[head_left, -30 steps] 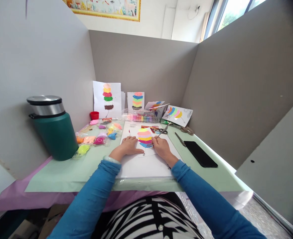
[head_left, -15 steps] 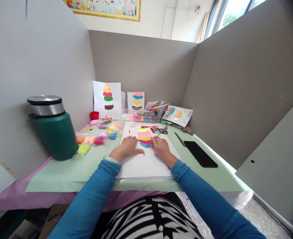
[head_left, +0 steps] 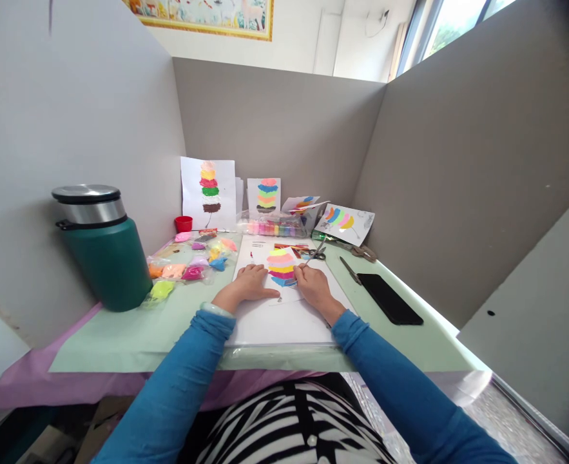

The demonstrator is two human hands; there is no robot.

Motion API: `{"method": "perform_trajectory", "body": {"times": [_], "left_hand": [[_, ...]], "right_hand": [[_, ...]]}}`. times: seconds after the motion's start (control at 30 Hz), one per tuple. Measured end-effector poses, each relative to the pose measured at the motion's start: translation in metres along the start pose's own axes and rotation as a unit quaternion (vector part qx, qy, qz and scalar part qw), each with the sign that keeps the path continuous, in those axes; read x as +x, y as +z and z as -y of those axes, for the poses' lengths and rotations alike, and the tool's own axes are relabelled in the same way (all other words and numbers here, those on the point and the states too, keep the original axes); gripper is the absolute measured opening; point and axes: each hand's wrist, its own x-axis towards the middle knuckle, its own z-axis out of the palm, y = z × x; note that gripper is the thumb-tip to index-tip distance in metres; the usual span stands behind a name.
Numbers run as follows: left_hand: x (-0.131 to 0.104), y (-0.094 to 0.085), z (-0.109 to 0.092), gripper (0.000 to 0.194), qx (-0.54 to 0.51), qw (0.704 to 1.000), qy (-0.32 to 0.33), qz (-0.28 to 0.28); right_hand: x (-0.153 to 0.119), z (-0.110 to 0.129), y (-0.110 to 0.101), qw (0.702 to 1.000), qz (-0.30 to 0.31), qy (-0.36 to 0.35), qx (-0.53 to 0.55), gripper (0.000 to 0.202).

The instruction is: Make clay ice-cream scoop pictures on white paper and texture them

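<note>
Striped drawing (head_left: pixel 281 265) is laid flat on a larger white sheet (head_left: pixel 284 330) at the middle of the table (head_left: pixel 120 341). Its stack of coloured bands is set with the long axis running away from the body, the far end leaning slightly to the left. The yellow band is pointed to the far side and the blue band to the near side, while each band is run roughly from left to right. The drawing's left and near parts are pressed by the left hand (head_left: pixel 249 285), which is held flat and open, palm down, with the thumb stretched toward the right. By the right hand (head_left: pixel 314 287), a slim grey tool (head_left: pixel 316 253) is gripped between closed fingers beside the drawing's right edge; its far end is pointed away and to the right. Its near end seems to be placed by the blue band, though it is mostly hidden by the fingers. Scissors (head_left: pixel 321 256) are placed just beyond, partly crossed by the tool. A black phone (head_left: pixel 390 300) is laid well to the right.
</note>
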Motion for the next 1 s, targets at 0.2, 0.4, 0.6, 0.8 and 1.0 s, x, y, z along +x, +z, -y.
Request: {"method": "perform_trajectory", "body": {"times": [0.2,0.4,0.6,0.8,1.0], "left_hand": [[-0.001,-0.001,-0.001,0.085,0.004,1.000,-0.002,0.002],[0.001,0.002,0.001,0.085,0.004,1.000,-0.003,-0.002],[0.002,0.002,0.001,0.087,0.003,1.000,-0.002,-0.003],[0.001,0.002,0.000,0.085,0.001,1.000,-0.005,-0.002],[0.001,0.001,0.000,0.085,0.002,1.000,-0.008,0.003]], "right_hand": [[0.000,-0.001,0.001,1.000,-0.002,0.000,0.016,0.039],[0.001,-0.001,0.001,1.000,-0.002,0.011,0.007,0.039],[0.002,-0.004,0.002,0.998,0.009,0.014,0.053,0.038],[0.005,-0.010,0.006,0.997,-0.015,0.038,0.063,0.039],[0.006,-0.009,0.007,0.993,0.011,0.028,0.118,0.038]]}}
